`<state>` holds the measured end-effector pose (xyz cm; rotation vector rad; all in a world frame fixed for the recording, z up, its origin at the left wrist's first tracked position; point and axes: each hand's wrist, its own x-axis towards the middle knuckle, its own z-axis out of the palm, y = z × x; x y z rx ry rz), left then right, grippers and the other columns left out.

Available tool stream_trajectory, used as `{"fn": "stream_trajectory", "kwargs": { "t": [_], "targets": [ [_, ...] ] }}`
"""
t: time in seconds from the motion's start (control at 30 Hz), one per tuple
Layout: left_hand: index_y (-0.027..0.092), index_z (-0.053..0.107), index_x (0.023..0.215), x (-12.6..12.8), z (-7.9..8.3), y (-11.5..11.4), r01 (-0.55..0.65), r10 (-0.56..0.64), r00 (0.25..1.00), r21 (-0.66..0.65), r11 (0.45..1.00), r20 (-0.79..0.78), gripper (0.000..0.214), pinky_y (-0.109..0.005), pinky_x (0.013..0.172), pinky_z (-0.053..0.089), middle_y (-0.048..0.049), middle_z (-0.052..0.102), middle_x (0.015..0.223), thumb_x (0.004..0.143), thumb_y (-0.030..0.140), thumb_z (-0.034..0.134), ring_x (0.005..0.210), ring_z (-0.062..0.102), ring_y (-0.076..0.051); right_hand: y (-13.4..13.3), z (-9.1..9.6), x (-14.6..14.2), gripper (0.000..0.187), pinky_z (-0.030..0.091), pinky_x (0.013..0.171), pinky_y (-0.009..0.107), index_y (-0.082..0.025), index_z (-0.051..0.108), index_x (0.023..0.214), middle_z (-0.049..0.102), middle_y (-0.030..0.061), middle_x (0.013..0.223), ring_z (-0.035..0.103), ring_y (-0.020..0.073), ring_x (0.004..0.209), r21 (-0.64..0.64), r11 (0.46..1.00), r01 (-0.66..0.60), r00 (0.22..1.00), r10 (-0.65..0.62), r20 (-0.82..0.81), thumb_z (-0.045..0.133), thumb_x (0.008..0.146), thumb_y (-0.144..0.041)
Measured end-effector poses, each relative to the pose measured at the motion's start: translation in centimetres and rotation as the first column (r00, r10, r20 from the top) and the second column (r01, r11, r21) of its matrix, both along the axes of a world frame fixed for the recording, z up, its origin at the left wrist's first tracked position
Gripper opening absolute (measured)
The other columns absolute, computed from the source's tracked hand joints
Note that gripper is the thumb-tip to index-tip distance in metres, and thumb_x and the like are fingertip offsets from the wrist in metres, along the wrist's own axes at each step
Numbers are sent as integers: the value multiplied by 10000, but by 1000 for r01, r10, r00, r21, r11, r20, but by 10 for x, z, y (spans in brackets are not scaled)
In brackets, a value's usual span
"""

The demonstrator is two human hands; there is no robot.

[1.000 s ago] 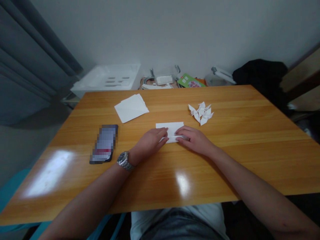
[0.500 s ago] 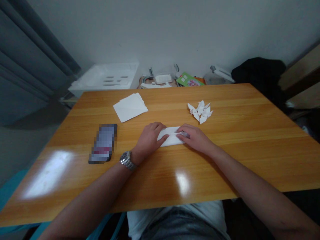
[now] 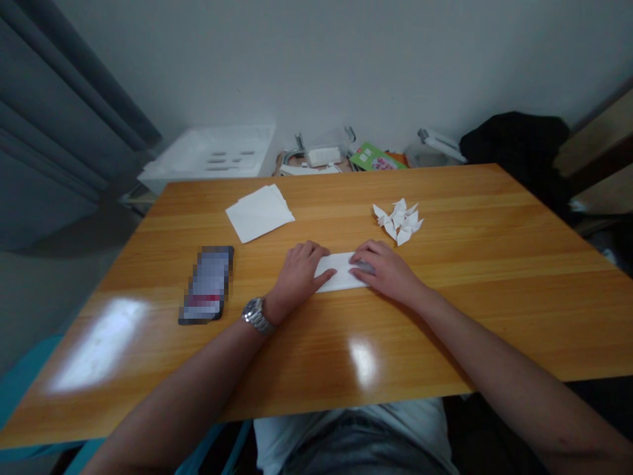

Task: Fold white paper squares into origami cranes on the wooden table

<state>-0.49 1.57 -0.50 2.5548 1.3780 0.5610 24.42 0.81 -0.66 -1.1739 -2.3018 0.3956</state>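
A folded strip of white paper [image 3: 340, 272] lies flat on the wooden table [image 3: 494, 297], between my two hands. My left hand [image 3: 299, 276] rests on the strip's left end, fingers curled, with a steel wristwatch [image 3: 257, 315] on the wrist. My right hand [image 3: 388, 272] presses on the right end, and a grey patch shows by its fingertips. The strip's middle is visible, but its ends are partly hidden under my hands.
Farther up the table are a stack of white paper squares [image 3: 260, 213] and a pile of small origami cranes [image 3: 398, 222]. A phone [image 3: 206, 285] lies left of my wrist. Past the far edge are a white tray [image 3: 206, 153] and assorted clutter.
The paper has gone from a wider rectangle to a narrower folded strip. My left hand has moved up and left, and both hands now lie across the strip's ends.
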Motion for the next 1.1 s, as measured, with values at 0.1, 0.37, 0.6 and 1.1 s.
{"fn": "stream_trajectory", "kwargs": {
  "t": [0.1,0.37,0.6,1.1],
  "targets": [
    [201,607,1221,0,0,0,16,-16,1000,-6,1000,10,349,-461,964,436,-100,615,1161,964,436,631,1079,557,-294,-1,0,0,281,485,985,503,-243,688,1192,609,121,1150,562,310,1088,9,1000,22,1000,-22,16,681,923,-324],
    [223,611,1206,0,2,-1,39,-38,999,-24,999,29,306,-448,941,427,-80,634,1158,968,414,630,1066,557,-292,1,-4,1,350,448,1034,542,-191,670,1199,584,158,1200,530,346,1143,16,997,78,994,-79,79,685,914,-393],
    [213,602,1178,1,4,-2,37,-37,999,-29,999,21,276,-444,909,431,-70,663,1110,965,385,633,1025,572,-290,3,-3,-1,221,448,926,460,-214,641,1039,670,95,1060,575,301,1020,-45,996,82,996,-81,27,724,892,-356],
    [209,672,1005,-1,4,1,71,-69,997,-70,995,28,184,-419,879,461,-68,681,1016,968,378,609,956,608,-264,3,2,2,90,436,767,340,-200,706,913,732,53,896,628,222,841,-167,985,35,997,-47,-68,692,900,-288]
  ]
}}
